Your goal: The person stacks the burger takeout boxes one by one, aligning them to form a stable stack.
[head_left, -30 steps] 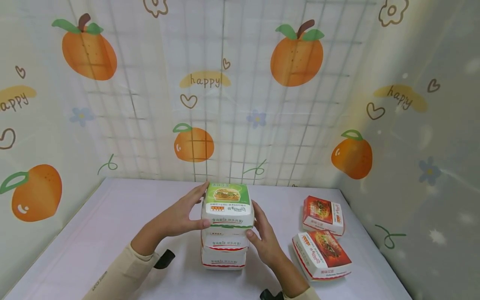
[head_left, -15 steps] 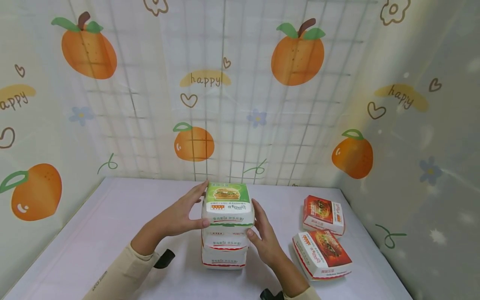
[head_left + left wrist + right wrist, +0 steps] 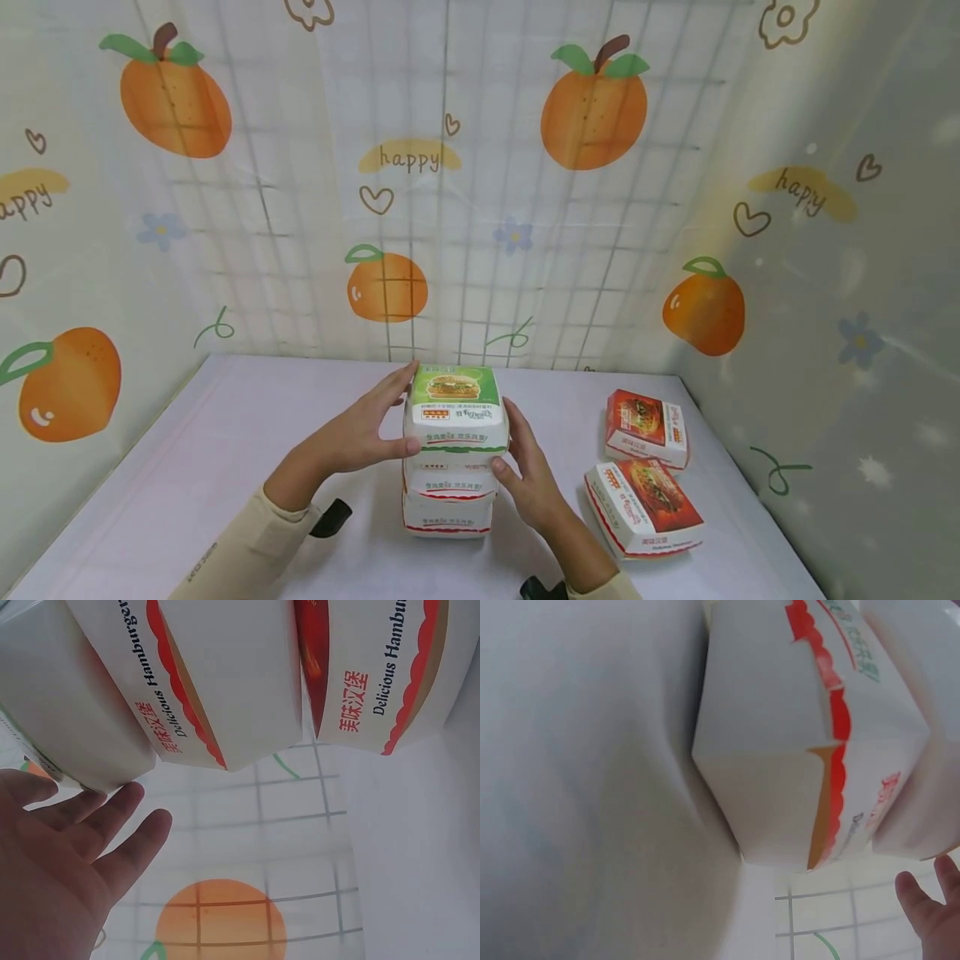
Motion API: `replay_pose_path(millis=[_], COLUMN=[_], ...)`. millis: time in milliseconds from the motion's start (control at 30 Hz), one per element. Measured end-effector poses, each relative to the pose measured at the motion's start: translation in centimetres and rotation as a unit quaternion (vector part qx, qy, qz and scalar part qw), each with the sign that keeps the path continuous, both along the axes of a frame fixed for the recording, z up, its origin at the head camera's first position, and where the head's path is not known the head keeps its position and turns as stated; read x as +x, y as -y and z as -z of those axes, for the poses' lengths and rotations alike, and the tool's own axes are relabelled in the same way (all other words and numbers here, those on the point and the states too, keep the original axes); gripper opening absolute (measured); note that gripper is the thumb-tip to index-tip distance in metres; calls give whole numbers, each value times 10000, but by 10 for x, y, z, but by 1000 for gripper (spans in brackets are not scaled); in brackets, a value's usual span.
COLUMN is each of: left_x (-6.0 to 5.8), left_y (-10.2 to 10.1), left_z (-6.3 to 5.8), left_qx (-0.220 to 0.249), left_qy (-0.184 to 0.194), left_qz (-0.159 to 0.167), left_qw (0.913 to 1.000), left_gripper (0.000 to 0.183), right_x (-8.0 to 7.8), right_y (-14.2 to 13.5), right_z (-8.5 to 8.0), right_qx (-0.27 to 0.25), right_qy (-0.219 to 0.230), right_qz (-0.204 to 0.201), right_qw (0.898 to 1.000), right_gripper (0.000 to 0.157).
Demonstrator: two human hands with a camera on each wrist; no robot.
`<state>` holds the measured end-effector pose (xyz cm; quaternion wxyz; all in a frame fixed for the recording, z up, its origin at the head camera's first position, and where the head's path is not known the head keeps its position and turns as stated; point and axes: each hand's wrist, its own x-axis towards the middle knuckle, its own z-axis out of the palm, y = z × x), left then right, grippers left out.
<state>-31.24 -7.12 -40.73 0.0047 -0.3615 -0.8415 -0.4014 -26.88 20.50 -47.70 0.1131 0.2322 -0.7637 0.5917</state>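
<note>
Three-box stack (image 3: 447,515) lower centre, long axis pretty much upright | green box (image 3: 453,414) on top, lettered front facing frame bottom | left hand (image 3: 367,435), right hand (image 3: 534,482) against its sides, fingers straightish | tabletop (image 3: 187,467) stretches left, red-topped boxes (image 3: 643,510) crowd right

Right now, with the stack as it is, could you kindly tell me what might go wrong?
An uneven push from the left grip or right grip, at opposite sides of the green-topped box, could slide it off the middle box or topple the stack. The right thumb lies close to the middle box, so it might shift that one as well. The right forearm passes near the closer red-topped box and could bump it.
</note>
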Motion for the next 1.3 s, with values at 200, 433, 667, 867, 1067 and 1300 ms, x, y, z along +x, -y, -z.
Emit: replay_pose_path(millis=[200, 433, 667, 867, 1067, 1300], left_x=[-1, -1, 1, 0, 1, 3], left_y=[0, 1, 5, 7, 9, 11], left_z=[2, 4, 3, 5, 6, 7], left_qx=[135, 300, 424, 481, 576, 522], left_qy=[33, -8, -39, -191, -145, -168], left_qz=[92, 177, 196, 153, 123, -17], left_qw=[9999, 9994, 9989, 9985, 9982, 9985], left_gripper=[98, 97, 97, 98, 96, 97], right_x=[-1, -1, 0, -2, 1, 14], right_y=[-2, -2, -2, -10, -30, -54], right_z=[1, 1, -2, -8, -20, -23], right_qx=[27, 73, 131, 186, -176, 602], right_qy=[-42, -57, -91, -587, -1011, -716], right_qz=[-30, -9, 57, 131, 295, 1009], right_qw=[10000, 10000, 9999, 9980, 9943, 9905], right_gripper=[72, 74, 75, 79, 82, 75])
